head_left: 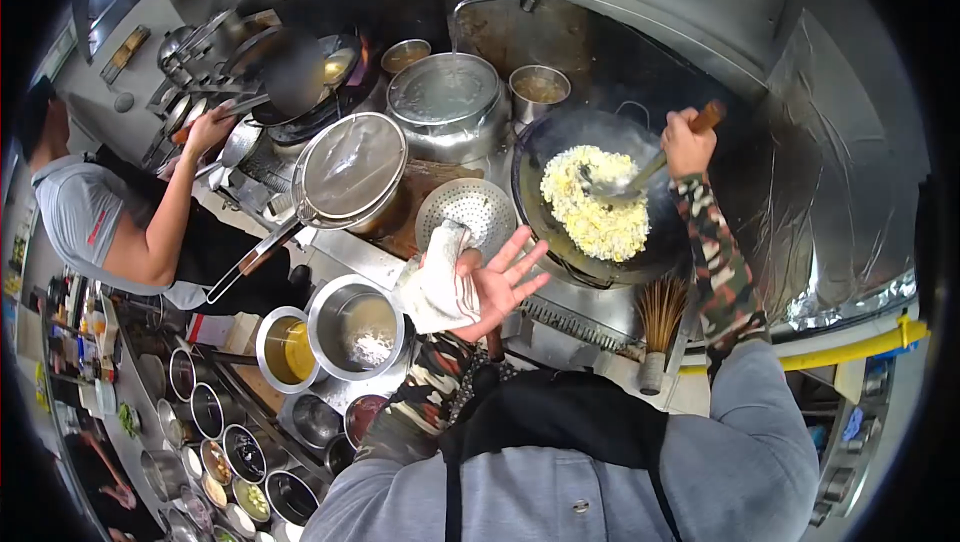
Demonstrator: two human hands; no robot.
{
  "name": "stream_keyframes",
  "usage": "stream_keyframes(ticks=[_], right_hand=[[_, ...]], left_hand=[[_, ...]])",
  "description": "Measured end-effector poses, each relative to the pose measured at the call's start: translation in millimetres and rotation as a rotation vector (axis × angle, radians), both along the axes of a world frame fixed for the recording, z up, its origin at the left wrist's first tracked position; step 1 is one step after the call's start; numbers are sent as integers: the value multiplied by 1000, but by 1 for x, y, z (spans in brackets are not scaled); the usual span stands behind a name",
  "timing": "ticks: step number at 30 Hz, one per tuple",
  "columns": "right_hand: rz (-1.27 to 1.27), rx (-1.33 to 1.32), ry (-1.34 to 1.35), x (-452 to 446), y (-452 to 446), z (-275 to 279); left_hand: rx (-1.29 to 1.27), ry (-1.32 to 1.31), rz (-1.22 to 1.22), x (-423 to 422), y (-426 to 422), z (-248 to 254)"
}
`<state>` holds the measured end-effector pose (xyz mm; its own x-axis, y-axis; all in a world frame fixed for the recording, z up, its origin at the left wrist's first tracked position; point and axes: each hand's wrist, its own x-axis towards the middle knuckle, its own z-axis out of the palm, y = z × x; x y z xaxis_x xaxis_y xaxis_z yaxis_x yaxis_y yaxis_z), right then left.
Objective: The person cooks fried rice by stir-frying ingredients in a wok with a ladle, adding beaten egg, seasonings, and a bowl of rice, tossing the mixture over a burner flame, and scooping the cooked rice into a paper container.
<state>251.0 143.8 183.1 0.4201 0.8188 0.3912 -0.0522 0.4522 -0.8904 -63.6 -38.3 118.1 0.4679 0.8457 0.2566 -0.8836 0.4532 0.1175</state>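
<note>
My right hand (690, 147) is wrapped round the wooden handle of a ladle (640, 177), whose bowl rests in yellow and white fried rice (610, 222). The rice lies in a large dark wok (540, 142) on the range. My left hand (500, 282) is palm up with its fingers spread, left of the wok. A folded white cloth (438, 287) with stripes lies over the thumb side of that hand. Behind its fingers is a perforated metal skimmer (470, 210).
A round mesh strainer (352, 167), a covered pot (445, 92) and metal pots (355, 327) stand to the left. A bamboo brush (660, 317) is beside the wok. At the far left a co-worker (120, 212) holds a pan over flames. Several ingredient containers (245, 452) sit lower left.
</note>
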Motion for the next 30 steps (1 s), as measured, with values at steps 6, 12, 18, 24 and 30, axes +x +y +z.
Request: stream_keyframes(ticks=[6,12,18,24,30], right_hand=[[77,146,152,-34,-30,-12],[-34,113,-144,11,-48,-8],[-133,171,241,2,-22,-3],[87,-35,136,-6,-92,85],[37,114,307,2,-74,-5]], left_hand=[[21,131,52,8,13,-14],[-404,263,-316,21,7,-106],[-402,559,-626,121,89,-157],[-309,1005,-608,134,38,-109],[-457,794,-519,131,36,-112]])
